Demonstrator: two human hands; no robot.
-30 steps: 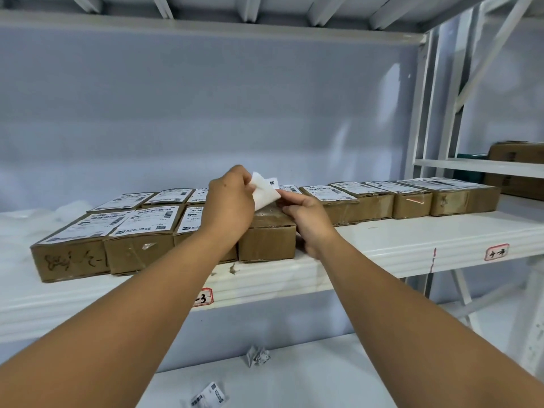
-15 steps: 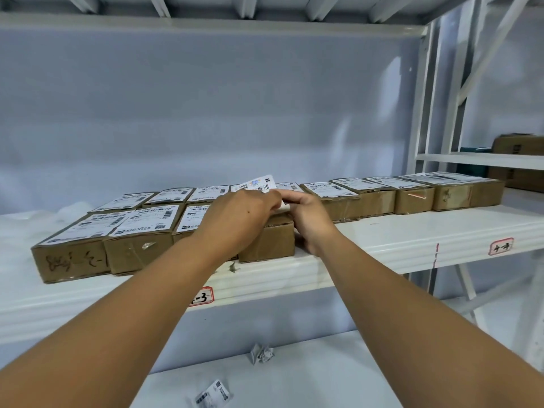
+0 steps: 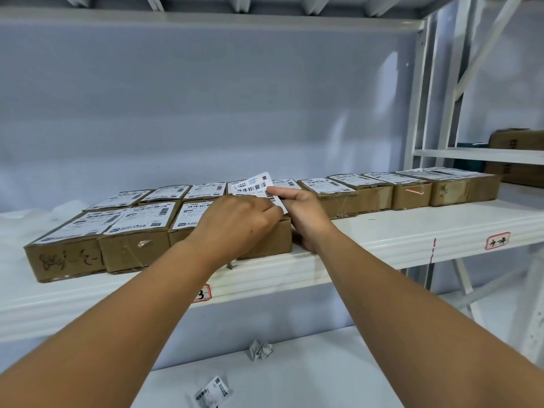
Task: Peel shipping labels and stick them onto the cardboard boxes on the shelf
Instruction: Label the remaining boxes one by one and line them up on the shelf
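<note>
We hold one label (image 3: 255, 187) over the bare box (image 3: 269, 238) at centre frame, on the shelf (image 3: 382, 237). Left hand (image 3: 235, 223) rests on the box top, its grip pinching the label's near edge to anchor it. Right hand (image 3: 301, 210) grips the label's right edge, with the forefinger laid across its face. The far end tilts up off the cardboard, probably so it can be smoothed down without creases. Neighbouring boxes (image 3: 138, 219) left and right already carry labels. Crumpled backing (image 3: 260, 350) lies on the lower shelf.
</note>
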